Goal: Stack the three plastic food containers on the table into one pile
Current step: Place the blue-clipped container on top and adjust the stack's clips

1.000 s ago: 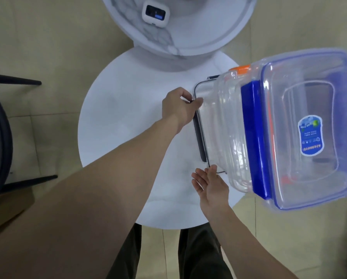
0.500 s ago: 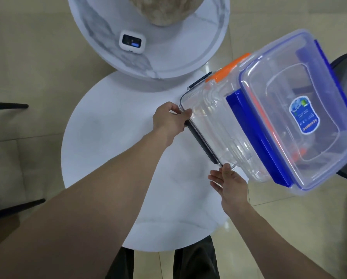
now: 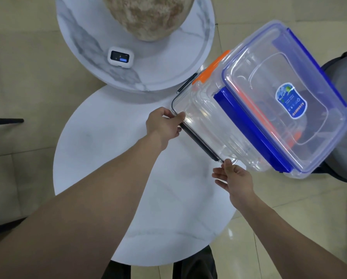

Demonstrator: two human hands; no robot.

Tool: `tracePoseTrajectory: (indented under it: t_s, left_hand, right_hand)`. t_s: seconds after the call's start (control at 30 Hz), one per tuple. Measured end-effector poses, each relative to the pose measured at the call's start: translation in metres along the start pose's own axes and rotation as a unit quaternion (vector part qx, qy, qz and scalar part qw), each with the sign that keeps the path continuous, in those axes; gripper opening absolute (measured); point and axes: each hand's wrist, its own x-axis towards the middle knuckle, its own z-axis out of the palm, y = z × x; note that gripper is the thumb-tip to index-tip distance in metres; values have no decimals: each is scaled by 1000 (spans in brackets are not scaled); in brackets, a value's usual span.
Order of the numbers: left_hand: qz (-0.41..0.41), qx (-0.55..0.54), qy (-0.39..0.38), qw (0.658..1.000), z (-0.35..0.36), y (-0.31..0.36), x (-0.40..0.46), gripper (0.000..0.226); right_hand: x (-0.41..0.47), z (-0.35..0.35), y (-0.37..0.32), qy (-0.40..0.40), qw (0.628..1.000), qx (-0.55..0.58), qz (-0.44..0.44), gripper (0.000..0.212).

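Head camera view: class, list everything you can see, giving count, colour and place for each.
Food containers: three, clear with blue, orange and black clips, one pile at the table's right edge.
Lower table: one, white, round, centre.
Upper table: one, white marble, round, top.
Stone ball: one, beige, on upper table.
Small device: one, white, dark screen, on upper table.
Chair: one, grey, far right.
Left hand: grips pile's base.
Right hand: open fingers touch the base's corner.

You see three clear containers: the top one (image 3: 285, 101) has blue clips and a blue label (image 3: 291, 103), the middle one orange clips (image 3: 210, 71), the bottom one dark clips (image 3: 198, 143). The table (image 3: 112, 178) is white, faintly veined.
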Motion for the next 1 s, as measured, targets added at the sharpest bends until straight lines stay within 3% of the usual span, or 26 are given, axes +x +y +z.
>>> tracePoseTrajectory:
  t_s: [0.7, 1.0]
  left_hand:
    - [31, 22, 26, 999, 20, -7, -9, 28]
    - [58, 36, 41, 997, 17, -19, -26, 44]
  right_hand:
    - [4, -7, -8, -32, 996, 65, 51, 33]
    - [-4, -8, 1, -53, 991, 95, 73, 32]
